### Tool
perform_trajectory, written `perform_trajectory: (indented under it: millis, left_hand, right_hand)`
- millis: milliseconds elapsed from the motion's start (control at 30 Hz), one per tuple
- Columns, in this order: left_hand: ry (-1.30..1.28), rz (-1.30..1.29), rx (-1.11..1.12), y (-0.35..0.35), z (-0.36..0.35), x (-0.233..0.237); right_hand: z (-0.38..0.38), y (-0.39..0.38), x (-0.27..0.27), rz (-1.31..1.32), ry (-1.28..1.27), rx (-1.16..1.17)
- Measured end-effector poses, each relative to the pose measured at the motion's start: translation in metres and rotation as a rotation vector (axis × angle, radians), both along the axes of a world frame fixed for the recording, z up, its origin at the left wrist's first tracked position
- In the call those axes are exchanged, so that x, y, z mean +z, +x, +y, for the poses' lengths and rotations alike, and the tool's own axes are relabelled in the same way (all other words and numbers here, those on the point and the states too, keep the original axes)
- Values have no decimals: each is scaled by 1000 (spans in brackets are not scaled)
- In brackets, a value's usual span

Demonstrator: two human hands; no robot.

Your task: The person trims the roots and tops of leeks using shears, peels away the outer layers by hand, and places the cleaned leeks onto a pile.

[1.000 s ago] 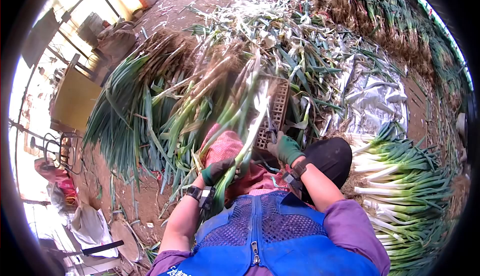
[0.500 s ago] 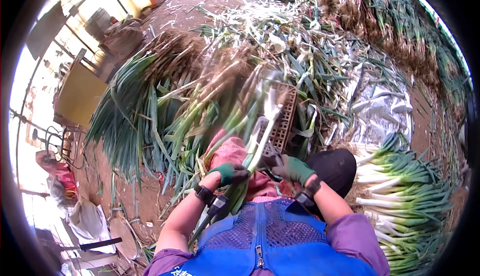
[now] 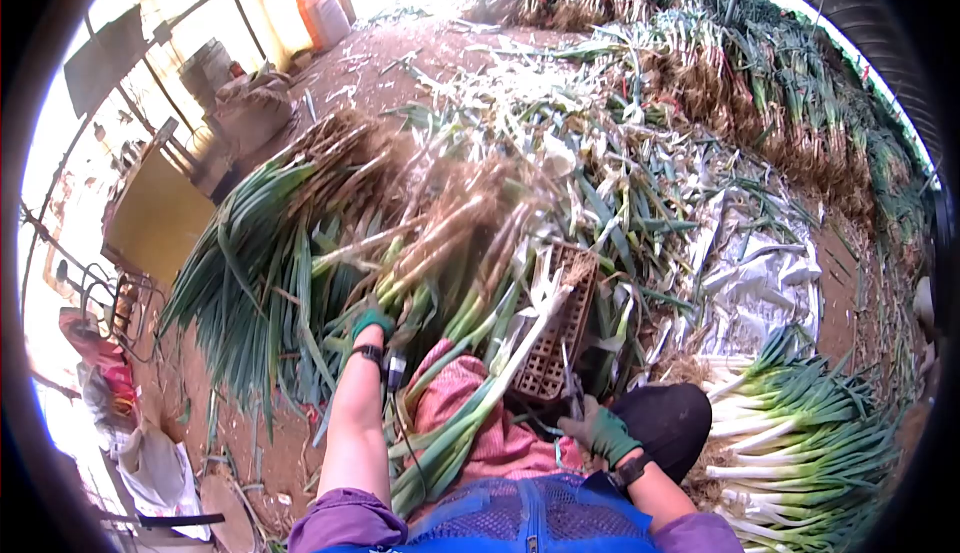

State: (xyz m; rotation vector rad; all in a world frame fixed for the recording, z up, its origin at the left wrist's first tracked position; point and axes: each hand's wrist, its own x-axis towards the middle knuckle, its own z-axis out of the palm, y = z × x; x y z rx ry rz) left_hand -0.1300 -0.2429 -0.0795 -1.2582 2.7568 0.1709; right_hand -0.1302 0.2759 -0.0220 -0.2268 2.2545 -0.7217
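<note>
— So, how would the stalk (image 3: 500,376) across the lap handle?
— Light and long, probably. It looks firm in the white shank, limp in the leaves and slick where peeled, so the shank is the place to hold it. It lies just left of the crate (image 3: 556,345), with neither hand on it.
— And the hands?
— The left hand (image 3: 372,321) sits on the unpeeled heap (image 3: 285,253), further left of the crate. Whether it is curled or slack cannot be told. The right hand (image 3: 600,431), below the crate, is clenched round a small blade (image 3: 570,381).

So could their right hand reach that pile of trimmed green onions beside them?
Probably yes. The right hand, gripping a thin tool, is by the black-clad knee, and the trimmed green onions lie just beyond it, nothing piled between.
</note>
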Motion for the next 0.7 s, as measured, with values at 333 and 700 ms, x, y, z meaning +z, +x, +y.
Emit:
perform_trajectory:
  millis: [333,700]
  left_hand:
    - [173,-15,-260,51,35,64]
    - [961,299,-436,35,150,248]
  right_hand:
    - [-7,-3,-2,-15,45,41]
    - [1,7,7,40,20,31]
